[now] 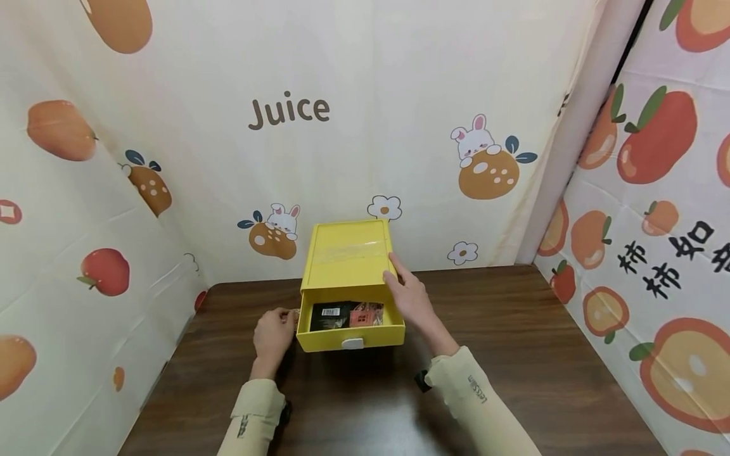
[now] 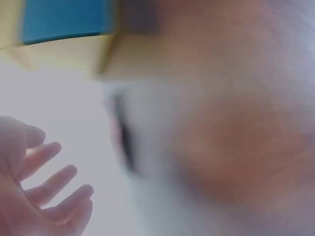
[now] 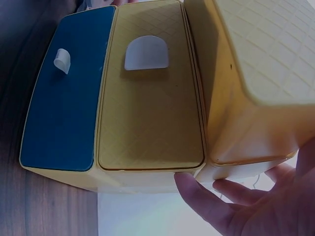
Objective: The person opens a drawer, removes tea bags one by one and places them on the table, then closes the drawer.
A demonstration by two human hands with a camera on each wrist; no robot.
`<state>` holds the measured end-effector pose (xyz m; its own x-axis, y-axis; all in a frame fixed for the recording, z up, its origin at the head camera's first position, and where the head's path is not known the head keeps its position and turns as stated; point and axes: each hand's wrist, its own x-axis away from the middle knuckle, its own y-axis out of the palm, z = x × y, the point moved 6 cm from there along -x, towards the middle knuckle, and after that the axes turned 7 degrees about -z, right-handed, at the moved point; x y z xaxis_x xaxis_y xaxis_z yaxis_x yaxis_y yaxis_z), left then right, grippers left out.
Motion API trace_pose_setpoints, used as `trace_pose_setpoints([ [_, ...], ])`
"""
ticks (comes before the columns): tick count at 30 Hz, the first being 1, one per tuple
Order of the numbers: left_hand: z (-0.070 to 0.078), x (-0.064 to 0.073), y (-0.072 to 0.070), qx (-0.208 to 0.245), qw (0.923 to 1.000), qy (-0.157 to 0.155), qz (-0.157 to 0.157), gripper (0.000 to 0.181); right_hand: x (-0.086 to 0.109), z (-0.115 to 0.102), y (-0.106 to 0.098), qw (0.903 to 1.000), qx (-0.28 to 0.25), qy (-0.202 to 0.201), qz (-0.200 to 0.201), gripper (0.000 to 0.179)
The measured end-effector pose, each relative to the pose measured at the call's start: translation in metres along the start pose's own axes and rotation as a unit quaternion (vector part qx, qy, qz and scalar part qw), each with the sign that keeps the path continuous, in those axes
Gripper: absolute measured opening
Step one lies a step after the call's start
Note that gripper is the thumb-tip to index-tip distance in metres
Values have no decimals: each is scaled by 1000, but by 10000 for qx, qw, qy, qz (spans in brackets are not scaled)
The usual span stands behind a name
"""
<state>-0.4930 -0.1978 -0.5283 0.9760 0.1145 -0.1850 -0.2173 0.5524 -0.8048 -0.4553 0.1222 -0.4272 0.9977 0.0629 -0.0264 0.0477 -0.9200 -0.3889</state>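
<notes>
Yellow cabinet [image 1: 348,253] on brown table [image 1: 513,380], against a fruit-print curtain [image 1: 353,152]; top drawer [image 1: 319,342] extended toward the wearer. Inside the drawer: dark packaging [image 1: 327,315] with a white barcode label, lying flat, plus a red panel [image 1: 362,318] at its right; cannot tell whether one packet or two. A white tab [image 1: 352,344] sits on the drawer's front. Right wrist view: below it, a yellow middle drawer [image 3: 147,118] and a blue bottom drawer [image 3: 61,110], both flush in the cabinet, each with a white tab; contents hidden. Right hand [image 1: 413,302] on the cabinet's right side: thumb over the top edge, fingers fairly straight and spread, fingertips touching the side wall near the middle drawer. Left hand [image 1: 274,330] just beside the extended drawer's left wall. Head view shows its fingers bent, fingertips at a small patterned sliver [image 1: 297,318] next to the drawer; left wrist view, heavily blurred in part, shows fingers loosely curved and separated. Cannot tell whether they have hold of the sliver.
</notes>
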Motion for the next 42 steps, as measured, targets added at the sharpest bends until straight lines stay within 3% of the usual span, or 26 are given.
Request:
trace_pose_setpoints([
  [4, 36, 6, -48, 409, 9960, 291, 737, 25, 0, 0, -3, 10000, 39, 8, 34, 57],
  [6, 64, 10, -73, 552, 9908, 737, 990, 22, 1, 1, -4, 10000, 39, 22, 57, 57],
  [7, 80, 12, -84, 625, 9885, 981, 966, 21, 1, 1, -4, 10000, 37, 19, 56, 57],
  [9, 112, 18, -100, 632, 9842, 1519, 656, 19, 1, 0, -3, 10000, 12, -37, 16, 57],
  [11, 142, 24, -108, 495, 9780, 2024, -2, 17, 0, -1, -3, 10000, -5, -66, -1, 57],
  [14, 176, 33, -108, -278, 9650, 2449, -892, 16, 0, -2, -2, 10000, -18, -84, -37, 57],
  [16, 190, 38, -103, -663, 9540, 2580, -1372, 13, 0, -1, -1, 10000, 7, -60, -4, 56],
  [18, 198, 42, -95, -882, 9423, 2636, -1864, 11, 0, -1, -1, 10000, 32, -57, -1, 56],
  [20, 200, 46, -86, -803, 9289, 2609, -2504, 11, -1, 0, 0, 10000, 46, -40, 12, 56],
  [23, 196, 48, -70, -563, 9015, 2564, -3440, 19, -1, 0, -1, 10000, 25, -20, 41, 56],
  [27, 191, 44, -55, -483, 8791, 2406, -4086, 34, -1, 1, -2, 10000, 77, 5, 64, 56],
  [33, 191, 39, -44, -989, 8668, 2462, -4222, 45, 0, 3, -2, 9998, 160, -17, 143, 55],
  [37, 193, 40, -41, -1471, 8542, 2721, -4180, 54, 1, 2, -1, 9997, 162, -86, 134, 55],
  [42, 194, 39, -40, -1952, 8410, 3242, -3866, 48, 2, 0, -1, 9997, 176, -122, 144, 56],
])
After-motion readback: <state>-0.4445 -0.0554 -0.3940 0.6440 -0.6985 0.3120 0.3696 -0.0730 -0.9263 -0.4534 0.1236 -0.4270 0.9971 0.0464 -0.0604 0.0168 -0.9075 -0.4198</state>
